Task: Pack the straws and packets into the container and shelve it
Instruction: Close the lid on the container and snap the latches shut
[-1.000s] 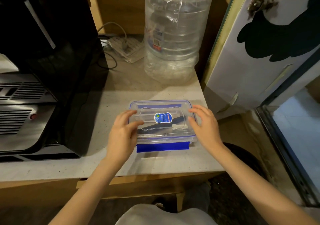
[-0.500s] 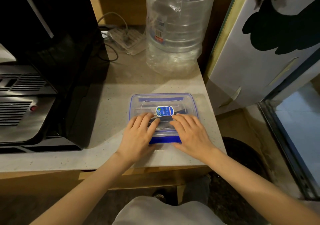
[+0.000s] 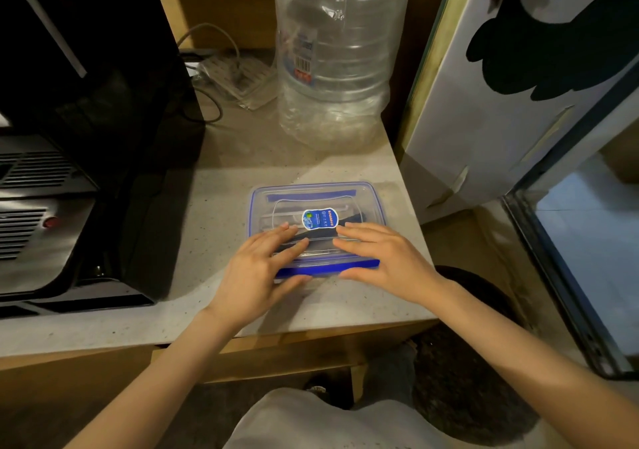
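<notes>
A clear plastic container [image 3: 313,193] with a blue rim and a blue label [image 3: 320,219] sits lidded on the grey counter [image 3: 224,213] near its front right corner. Dark long items [image 3: 353,219] show dimly through the lid; I cannot make out straws or packets apart. My left hand [image 3: 262,265] lies with its fingers flat on the lid's front left part, thumb curled under the blue front latch [image 3: 328,268]. My right hand [image 3: 383,258] mirrors it on the front right part, thumb at the latch's underside.
A big clear water bottle [image 3: 335,68] stands behind the container. A black machine [image 3: 86,120] fills the counter's left side, with a power strip and cable [image 3: 238,75] behind it. A white panel [image 3: 501,102] stands close on the right. The counter's edge runs just below my wrists.
My hands left the container's two sides and came together on the front of the lid, thumbs now at the front latch. The container stays in place.
</notes>
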